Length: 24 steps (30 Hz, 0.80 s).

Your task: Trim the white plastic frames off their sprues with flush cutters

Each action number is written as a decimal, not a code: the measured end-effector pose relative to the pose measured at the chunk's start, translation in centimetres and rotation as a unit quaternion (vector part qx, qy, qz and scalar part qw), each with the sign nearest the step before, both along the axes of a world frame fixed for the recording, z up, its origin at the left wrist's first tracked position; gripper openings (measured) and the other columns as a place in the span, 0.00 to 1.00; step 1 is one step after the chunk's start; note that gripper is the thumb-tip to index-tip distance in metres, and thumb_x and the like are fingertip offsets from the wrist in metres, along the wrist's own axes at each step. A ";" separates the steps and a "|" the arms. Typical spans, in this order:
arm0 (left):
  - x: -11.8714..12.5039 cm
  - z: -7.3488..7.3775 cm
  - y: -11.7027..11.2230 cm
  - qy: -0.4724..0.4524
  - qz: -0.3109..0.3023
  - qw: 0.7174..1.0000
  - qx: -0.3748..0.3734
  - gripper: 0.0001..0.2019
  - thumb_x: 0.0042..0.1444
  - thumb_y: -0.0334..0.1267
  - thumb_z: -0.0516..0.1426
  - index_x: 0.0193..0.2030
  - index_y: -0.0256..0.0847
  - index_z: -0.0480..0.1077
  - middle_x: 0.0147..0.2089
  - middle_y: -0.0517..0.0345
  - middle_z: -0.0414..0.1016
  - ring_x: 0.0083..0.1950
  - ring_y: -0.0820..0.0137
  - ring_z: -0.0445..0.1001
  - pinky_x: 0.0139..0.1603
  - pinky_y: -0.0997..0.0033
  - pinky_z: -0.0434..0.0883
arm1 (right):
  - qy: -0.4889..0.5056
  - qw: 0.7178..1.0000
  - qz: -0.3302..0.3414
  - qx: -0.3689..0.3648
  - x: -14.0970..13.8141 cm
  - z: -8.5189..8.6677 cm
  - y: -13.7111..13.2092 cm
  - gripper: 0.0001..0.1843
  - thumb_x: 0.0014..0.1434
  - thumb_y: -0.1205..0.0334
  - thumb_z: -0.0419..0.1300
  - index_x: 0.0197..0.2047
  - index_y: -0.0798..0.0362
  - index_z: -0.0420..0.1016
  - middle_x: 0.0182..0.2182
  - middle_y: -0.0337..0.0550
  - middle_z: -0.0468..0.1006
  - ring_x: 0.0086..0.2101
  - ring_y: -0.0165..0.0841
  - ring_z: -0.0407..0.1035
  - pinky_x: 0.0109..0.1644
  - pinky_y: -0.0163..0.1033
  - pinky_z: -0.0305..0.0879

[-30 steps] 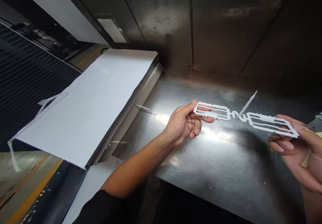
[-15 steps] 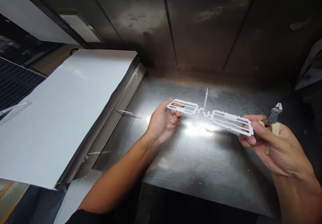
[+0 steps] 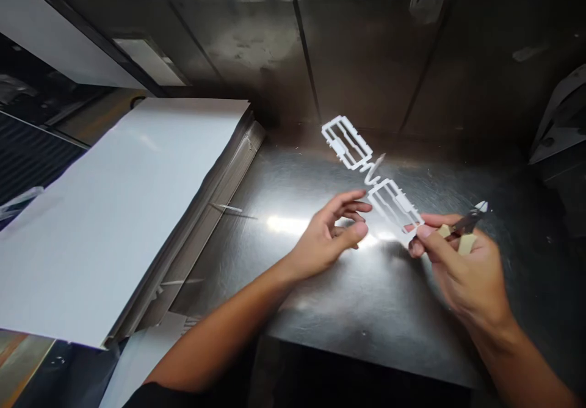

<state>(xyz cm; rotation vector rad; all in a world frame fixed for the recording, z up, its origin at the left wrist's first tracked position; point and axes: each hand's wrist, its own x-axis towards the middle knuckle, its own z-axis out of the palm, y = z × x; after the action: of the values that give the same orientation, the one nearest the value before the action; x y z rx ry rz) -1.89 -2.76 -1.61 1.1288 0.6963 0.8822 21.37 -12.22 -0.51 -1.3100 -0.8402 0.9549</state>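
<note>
The right hand [image 3: 464,267] pinches one end of a white plastic double frame [image 3: 337,146], cream-handled side cutters [image 3: 467,244] tucked in its grasp. The left hand [image 3: 330,237], fingers loosely curved, thumb apart, is just beside the frame, which slants above a steel worktable [image 3: 348,310]. Leftward lies a white-topped stack of sheets [image 3: 137,194].

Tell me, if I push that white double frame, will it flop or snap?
The white double frame is probably light, since it's mostly open gaps. It seems fairly stiff: gripped at one end by the right hand, it sticks out without visible drooping. Its thin, squiggly middle link might bend or snap, though.
</note>
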 end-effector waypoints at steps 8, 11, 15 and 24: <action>-0.2 0.7 -0.1 0.017 -0.026 0.998 -0.051 0.24 0.71 0.45 0.71 0.66 0.38 0.70 0.37 0.60 0.81 0.33 0.70 0.78 0.33 0.74 0.80 | -0.176 0.981 0.077 0.010 -2.1 -0.5 -1.0 0.18 0.75 0.42 0.77 0.53 0.48 0.92 0.35 0.42 0.85 0.31 0.36 0.79 0.36 0.37 0.79; -1.4 1.5 0.8 0.031 -0.070 0.996 -0.054 0.22 0.69 0.41 0.68 0.65 0.35 0.77 0.29 0.64 0.74 0.27 0.73 0.70 0.27 0.77 0.74 | -0.192 0.981 -0.005 0.019 0.7 0.0 -0.2 0.22 0.77 0.40 0.76 0.61 0.47 0.89 0.39 0.44 0.86 0.32 0.35 0.77 0.37 0.38 0.78; -2.2 2.5 1.2 0.016 -0.119 0.985 -0.123 0.16 0.61 0.42 0.69 0.51 0.34 0.87 0.23 0.66 0.62 0.20 0.77 0.58 0.21 0.79 0.62 | -0.110 0.993 -0.021 0.041 3.8 0.8 0.8 0.33 0.75 0.38 0.79 0.73 0.45 0.82 0.41 0.45 0.86 0.32 0.35 0.74 0.41 0.42 0.77; -2.9 3.5 1.7 0.028 -0.163 0.966 -0.197 0.18 0.54 0.39 0.71 0.50 0.36 0.92 0.17 0.66 0.57 0.16 0.79 0.52 0.18 0.81 0.56 | 0.060 0.990 0.120 0.040 4.9 3.5 0.7 0.24 0.66 0.45 0.88 0.60 0.40 0.93 0.30 0.41 0.78 0.29 0.33 0.68 0.34 0.40 0.74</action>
<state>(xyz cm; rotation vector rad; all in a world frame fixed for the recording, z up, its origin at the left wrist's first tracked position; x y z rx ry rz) -4.81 -1.05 1.87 0.8777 0.6715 0.4084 26.30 -11.50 3.03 -1.0877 -0.9473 1.1655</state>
